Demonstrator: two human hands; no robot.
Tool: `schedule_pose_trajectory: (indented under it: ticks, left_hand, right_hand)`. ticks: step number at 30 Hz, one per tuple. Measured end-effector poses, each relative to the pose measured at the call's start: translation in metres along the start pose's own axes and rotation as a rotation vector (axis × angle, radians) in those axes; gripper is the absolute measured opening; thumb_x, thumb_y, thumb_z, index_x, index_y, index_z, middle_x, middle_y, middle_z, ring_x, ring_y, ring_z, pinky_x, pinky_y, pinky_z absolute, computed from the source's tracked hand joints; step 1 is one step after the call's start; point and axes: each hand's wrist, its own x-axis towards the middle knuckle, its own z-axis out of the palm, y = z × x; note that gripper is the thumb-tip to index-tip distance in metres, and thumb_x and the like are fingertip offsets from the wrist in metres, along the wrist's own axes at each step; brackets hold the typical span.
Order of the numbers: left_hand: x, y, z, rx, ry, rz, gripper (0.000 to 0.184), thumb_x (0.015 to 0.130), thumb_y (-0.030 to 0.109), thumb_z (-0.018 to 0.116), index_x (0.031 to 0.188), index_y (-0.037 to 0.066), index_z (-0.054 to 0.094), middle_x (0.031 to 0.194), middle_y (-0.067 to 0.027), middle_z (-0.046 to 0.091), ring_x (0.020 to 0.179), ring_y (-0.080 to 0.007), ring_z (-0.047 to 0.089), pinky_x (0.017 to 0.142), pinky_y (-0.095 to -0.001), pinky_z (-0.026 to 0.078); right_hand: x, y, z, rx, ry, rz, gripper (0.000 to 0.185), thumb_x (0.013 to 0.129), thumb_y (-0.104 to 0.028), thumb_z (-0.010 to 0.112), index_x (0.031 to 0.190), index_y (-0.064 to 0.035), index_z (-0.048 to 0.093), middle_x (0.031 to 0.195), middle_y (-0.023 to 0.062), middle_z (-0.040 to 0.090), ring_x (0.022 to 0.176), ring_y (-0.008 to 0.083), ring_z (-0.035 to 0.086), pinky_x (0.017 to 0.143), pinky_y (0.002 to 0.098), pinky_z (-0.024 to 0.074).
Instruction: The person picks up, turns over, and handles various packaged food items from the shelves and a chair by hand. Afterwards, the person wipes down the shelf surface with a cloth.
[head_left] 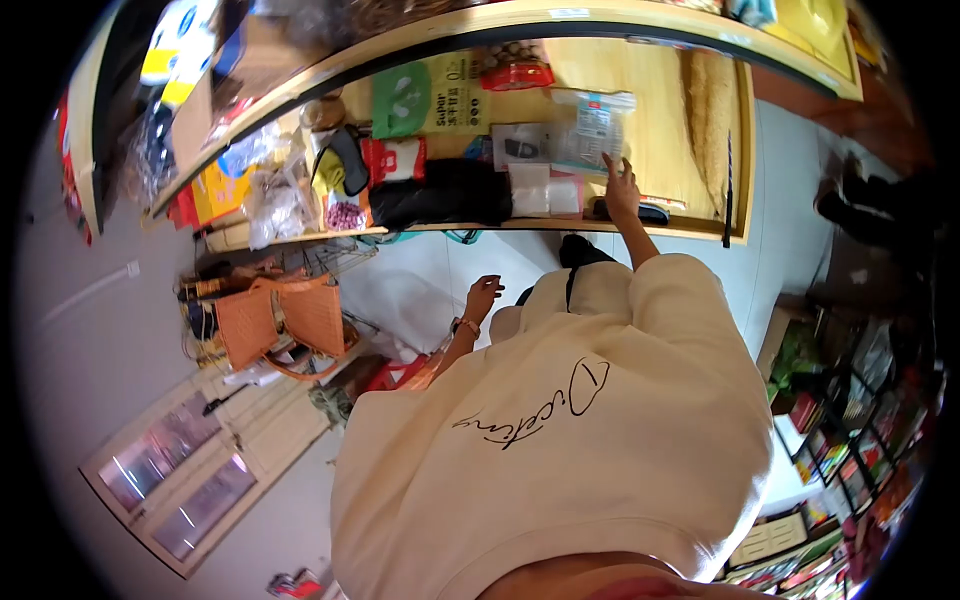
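My right hand [622, 190] reaches over the wooden shelf, fingers apart, with its fingertips at the lower edge of a clear packet with a pale label [594, 122]. Whether they touch it, I cannot tell. Just left of this hand lies a white packet [545, 190], and a dark flat object [652, 214] is beside the wrist. My left hand [485, 294] hangs low in front of my body, below the shelf edge, loosely bent and holding nothing visible. A black bag [440, 195] lies on the shelf above and left of it.
On the shelf [655, 110] are a green and yellow pouch [425, 98], a red bag [517, 68] and a long tan item [706, 120]. An orange basket [285, 325] stands at left. Another person's dark-clothed legs [880, 212] show at right.
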Motion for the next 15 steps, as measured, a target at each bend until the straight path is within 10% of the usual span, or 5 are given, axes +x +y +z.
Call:
schedule_pose_trajectory:
  ticks: [15]
  left_hand:
    - [-0.091, -0.162, 0.06, -0.364, 0.38, -0.152, 0.029, 0.083, 0.017, 0.047, 0.102, -0.003, 0.057, 0.085, -0.0106, 0.064, 0.074, -0.0173, 0.063, 0.062, -0.0257, 0.05]
  right_hand:
    - [-0.038, -0.002, -0.004, -0.122, -0.178, -0.335, 0.063, 0.074, -0.005, 0.048, 0.13, -0.0257, 0.029, 0.115, 0.0209, 0.042, 0.086, 0.0364, 0.057, 0.064, 0.0425, 0.0511]
